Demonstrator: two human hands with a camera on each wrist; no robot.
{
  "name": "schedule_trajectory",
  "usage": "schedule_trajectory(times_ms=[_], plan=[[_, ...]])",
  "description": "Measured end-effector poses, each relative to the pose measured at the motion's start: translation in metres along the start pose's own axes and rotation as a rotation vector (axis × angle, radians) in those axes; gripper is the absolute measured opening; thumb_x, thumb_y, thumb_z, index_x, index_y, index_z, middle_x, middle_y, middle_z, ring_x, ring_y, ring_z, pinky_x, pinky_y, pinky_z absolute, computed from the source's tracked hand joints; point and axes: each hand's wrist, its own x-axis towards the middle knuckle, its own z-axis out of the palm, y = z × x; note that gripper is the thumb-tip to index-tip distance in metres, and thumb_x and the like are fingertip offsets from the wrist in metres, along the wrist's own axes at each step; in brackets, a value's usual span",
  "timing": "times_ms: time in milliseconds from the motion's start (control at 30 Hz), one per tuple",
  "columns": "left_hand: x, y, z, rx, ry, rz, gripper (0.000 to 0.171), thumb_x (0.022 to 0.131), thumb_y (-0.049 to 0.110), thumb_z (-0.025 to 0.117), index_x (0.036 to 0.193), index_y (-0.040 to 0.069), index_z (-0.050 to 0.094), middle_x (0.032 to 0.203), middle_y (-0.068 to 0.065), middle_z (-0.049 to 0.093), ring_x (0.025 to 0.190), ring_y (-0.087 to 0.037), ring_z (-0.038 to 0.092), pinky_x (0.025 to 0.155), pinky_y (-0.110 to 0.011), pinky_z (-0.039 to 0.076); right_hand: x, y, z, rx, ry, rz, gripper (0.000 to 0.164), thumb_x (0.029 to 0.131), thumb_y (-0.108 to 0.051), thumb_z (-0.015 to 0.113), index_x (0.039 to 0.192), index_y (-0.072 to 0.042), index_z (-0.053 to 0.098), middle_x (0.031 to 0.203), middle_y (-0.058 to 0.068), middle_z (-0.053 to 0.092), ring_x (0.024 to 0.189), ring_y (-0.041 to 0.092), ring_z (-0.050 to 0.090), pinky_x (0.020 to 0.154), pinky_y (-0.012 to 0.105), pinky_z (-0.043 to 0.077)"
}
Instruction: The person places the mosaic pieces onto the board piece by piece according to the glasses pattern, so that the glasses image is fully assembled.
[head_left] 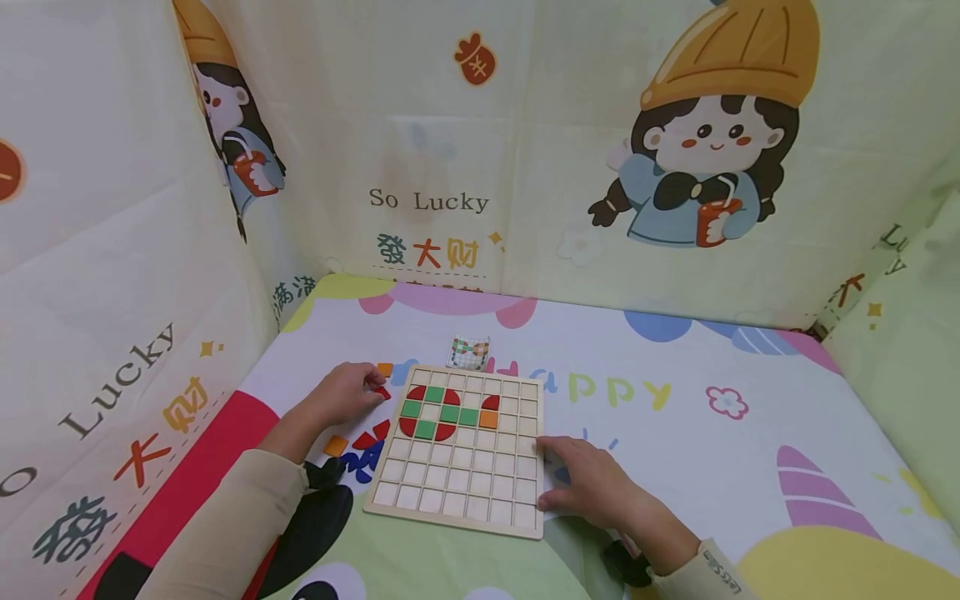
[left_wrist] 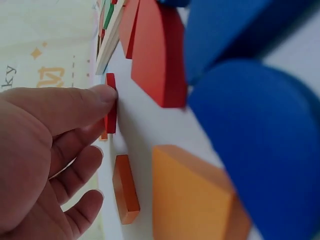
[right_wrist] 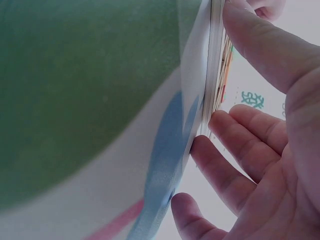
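Note:
My left hand (head_left: 347, 390) is left of the wooden grid board (head_left: 457, 529), pinching a red block (left_wrist: 111, 112) between thumb and forefinger close over the table. Its other fingers are loosely bent. In the board's upper squares lie green squares (head_left: 424, 430), red rounded pieces (head_left: 445, 432) and an orange square (head_left: 488, 419) below a red piece (head_left: 491, 402). Against the board's right edge rest the thumb and fingertips of my right hand (head_left: 592, 479), fingers spread and relaxed; its wrist view shows them along the edge.
Left of the board lie loose red pieces (left_wrist: 160, 55), blue rounded pieces (left_wrist: 265, 135) and orange blocks (left_wrist: 192, 195), partly near my left wrist. Behind the board sits a small pattern card (head_left: 468, 353). A printed cloth (head_left: 622, 350) covers the table; patterned curtains (head_left: 547, 167) surround it.

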Motion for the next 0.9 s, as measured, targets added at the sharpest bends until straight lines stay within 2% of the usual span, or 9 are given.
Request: schedule_trajectory(times_ms=[233,500,667,900], plan=[[-0.0003,0.0012,-0.0002,0.003,-0.020,0.010,0.030,0.089,0.012,0.073,0.117,0.004,0.067,0.114,-0.013,0.064,0.109,-0.032,0.055,0.092,-0.046,0.052,0.0000,0.0004,0.0005,-0.007,0.000,-0.006,0.075,0.074,-0.035,0.089,0.135,-0.004,0.057,0.134,0.012,0.060,0.126,0.036,0.052,0.102,0.056,0.040],[0.0039,0.0030,0.0040,0.013,-0.008,0.015,0.033,0.090,0.022,0.076,0.117,0.005,0.066,0.110,-0.010,0.065,0.109,-0.030,0.055,0.093,-0.045,0.052,0.0001,0.0011,0.0014,-0.007,0.007,-0.010,0.075,0.074,-0.034,0.089,0.135,-0.004,0.057,0.134,0.012,0.060,0.126,0.036,0.053,0.102,0.056,0.041],[0.0060,0.0042,0.0076,0.009,-0.011,0.013,0.030,0.090,0.019,0.075,0.115,0.006,0.066,0.108,-0.010,0.064,0.107,-0.029,0.056,0.093,-0.045,0.052,0.0002,0.0022,0.0018,-0.010,0.012,-0.021,0.075,0.074,-0.035,0.088,0.135,-0.005,0.057,0.134,0.012,0.060,0.125,0.036,0.053,0.101,0.056,0.041],[0.0045,0.0066,0.0064,0.045,-0.001,0.049,0.028,0.090,0.017,0.075,0.115,0.007,0.067,0.108,-0.010,0.062,0.107,-0.029,0.054,0.091,-0.044,0.053,0.0003,0.0019,0.0017,-0.009,0.009,-0.017,0.075,0.074,-0.035,0.089,0.135,-0.005,0.057,0.133,0.012,0.060,0.125,0.035,0.053,0.101,0.056,0.041]])
